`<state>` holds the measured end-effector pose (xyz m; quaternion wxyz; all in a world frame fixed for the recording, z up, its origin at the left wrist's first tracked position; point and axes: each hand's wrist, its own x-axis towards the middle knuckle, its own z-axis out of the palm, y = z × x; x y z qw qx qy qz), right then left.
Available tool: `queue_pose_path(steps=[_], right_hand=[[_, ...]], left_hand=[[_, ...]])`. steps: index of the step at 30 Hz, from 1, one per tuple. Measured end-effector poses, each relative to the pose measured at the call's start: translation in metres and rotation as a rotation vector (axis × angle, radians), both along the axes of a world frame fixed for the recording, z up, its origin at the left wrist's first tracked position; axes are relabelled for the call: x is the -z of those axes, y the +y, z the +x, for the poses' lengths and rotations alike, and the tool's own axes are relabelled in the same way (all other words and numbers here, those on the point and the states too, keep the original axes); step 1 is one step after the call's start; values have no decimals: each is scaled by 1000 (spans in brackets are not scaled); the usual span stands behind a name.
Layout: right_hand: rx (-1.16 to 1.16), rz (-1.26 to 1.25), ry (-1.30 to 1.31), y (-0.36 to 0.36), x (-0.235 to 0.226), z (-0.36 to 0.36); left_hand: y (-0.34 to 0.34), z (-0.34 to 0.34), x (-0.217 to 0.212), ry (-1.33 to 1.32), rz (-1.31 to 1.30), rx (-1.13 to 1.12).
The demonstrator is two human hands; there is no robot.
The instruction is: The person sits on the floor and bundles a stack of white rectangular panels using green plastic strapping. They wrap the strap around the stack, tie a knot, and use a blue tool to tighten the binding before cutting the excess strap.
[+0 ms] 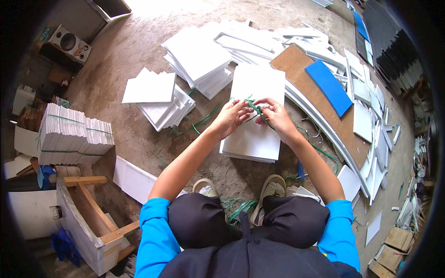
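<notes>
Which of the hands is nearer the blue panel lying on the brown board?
Right. The right hand is at the green strap over the white stack, on the blue panel's side; the left hand is farther off, across the knot.

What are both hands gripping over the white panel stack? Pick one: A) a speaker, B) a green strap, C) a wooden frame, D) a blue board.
B: the left hand and right hand pinch a green strap above the white panel stack.
</notes>
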<state>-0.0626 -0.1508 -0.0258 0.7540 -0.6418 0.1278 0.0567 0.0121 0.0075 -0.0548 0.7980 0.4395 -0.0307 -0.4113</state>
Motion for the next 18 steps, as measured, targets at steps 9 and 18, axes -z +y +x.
queue_pose_path(steps=[9,18], right_hand=[[-36,-192,88,-4,7,7],[20,-407,-88,1,2,5]], left_hand=[[-12,-6,-9,-70,196,-111],[-2,9,-6,-21,285,-31]])
